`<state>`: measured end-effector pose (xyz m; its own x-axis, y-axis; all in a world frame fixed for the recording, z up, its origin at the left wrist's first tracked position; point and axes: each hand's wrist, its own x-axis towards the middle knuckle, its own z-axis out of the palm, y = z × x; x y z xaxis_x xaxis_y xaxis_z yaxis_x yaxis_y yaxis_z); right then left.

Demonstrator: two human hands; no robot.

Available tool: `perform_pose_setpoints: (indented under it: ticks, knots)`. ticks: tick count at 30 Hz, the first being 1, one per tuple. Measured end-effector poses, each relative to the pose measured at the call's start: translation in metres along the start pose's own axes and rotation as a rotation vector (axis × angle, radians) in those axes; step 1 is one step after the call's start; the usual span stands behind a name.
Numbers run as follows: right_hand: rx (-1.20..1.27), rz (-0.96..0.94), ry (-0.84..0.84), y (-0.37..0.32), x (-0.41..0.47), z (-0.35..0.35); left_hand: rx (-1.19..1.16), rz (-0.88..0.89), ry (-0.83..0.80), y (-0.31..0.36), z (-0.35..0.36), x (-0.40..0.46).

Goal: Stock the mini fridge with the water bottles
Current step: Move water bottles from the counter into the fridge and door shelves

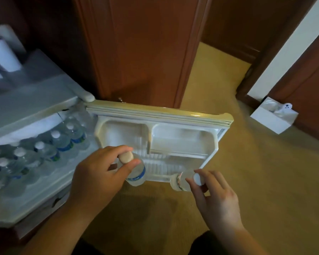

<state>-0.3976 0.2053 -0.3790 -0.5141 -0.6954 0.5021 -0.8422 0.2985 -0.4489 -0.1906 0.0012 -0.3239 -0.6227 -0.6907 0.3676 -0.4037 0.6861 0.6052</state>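
1. Water bottles (44, 153) stand packed in rows inside the mini fridge (35, 100), filling its shelf out to the front edge.
2. The left hand (99, 173) pinches the cap of a blue-labelled bottle (136, 175), hanging it at the lower shelf of the open fridge door (162, 111).
3. The right hand (215, 196) holds a second bottle (180, 183) by its white cap, tilted, at the door's lower right corner.

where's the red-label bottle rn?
Head view, lower right: the red-label bottle is pinched at its cap by the right hand, by the open fridge door's bottom shelf.
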Motion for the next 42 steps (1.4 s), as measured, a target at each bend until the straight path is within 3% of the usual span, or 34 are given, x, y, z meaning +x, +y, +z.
perform_pose_setpoints:
  ticks: [9, 17, 22, 29, 36, 42]
  knots:
    - [-0.099, -0.067, 0.278, 0.058, -0.027, 0.103, -0.017, 0.158, 0.193, -0.079, 0.103, -0.024]
    - [-0.120, -0.007, 0.275, 0.103, -0.021, 0.154, -0.039, 0.122, 0.260, -0.092, 0.149, -0.032]
    - [-0.136, 0.048, 0.260, 0.113, -0.010, 0.168, -0.100, 0.098, 0.260, -0.081, 0.162, -0.031]
    - [0.100, 0.300, 0.300, 0.103, 0.006, 0.174, -0.119, 0.055, 0.265, -0.074, 0.169, -0.031]
    - [0.066, 0.388, 0.369, 0.101, 0.002, 0.190, -0.159, -0.086, 0.302, -0.079, 0.164, -0.021]
    - [0.143, 0.280, 0.390, 0.091, 0.001, 0.199, -0.190, -0.171, 0.359, -0.090, 0.153, -0.005]
